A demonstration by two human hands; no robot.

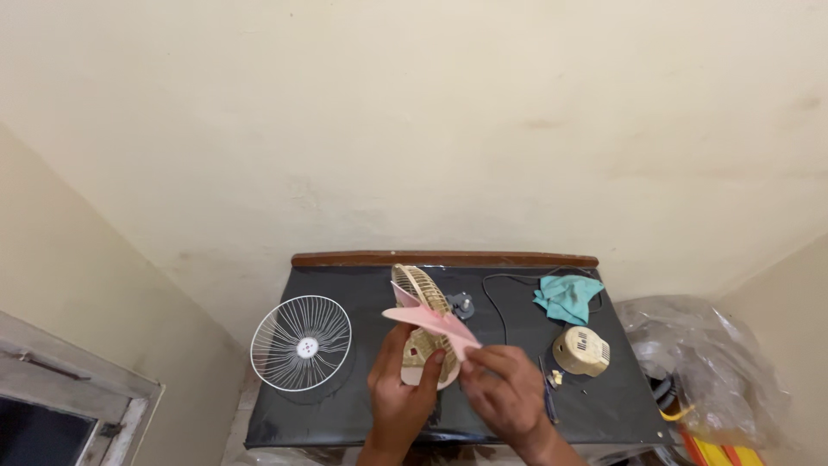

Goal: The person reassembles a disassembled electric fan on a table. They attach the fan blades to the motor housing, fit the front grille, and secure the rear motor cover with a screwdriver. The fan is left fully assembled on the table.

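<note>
The left hand [404,390] grips the cream fan grille [423,321] from below while the right hand [507,390] pinches the pink fan blade [429,318], whose long side runs from far left to near right.

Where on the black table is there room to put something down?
The black table is bare at the front left, between the white wire guard and the left hand. Another bare strip runs along the front right, below the beige motor cover. It is crowded mid-table, where both hands hold the pink fan blade, and around the teal cloth and cord.
</note>
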